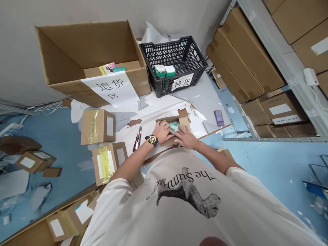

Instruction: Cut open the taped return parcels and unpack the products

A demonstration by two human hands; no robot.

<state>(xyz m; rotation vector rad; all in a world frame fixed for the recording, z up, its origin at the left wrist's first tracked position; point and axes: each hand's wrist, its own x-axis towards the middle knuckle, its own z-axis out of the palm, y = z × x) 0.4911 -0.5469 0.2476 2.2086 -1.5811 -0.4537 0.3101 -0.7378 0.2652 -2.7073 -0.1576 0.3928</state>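
A small cardboard box (174, 140) lies with its flaps up at the near edge of the table. Inside it shows a green-and-white packet (174, 126), partly covered by fingers. My left hand (163, 132), with a watch on the wrist, is bent over the box's left side and grips it; its fingertips are partly hidden. On the right side, my right hand (186, 138) rests on the box with fingers stretched out and apart, their tips near the packet. A utility knife (137, 139) lies on the table left of my left hand.
Behind the small box stand a large open carton (58, 89) and a black plastic crate (164, 89) holding small green-and-white boxes. Two taped parcels (98, 127) are at the left. A purple pixelated item (218, 118) lies at the right, near a metal shelf (271, 139) of cartons.
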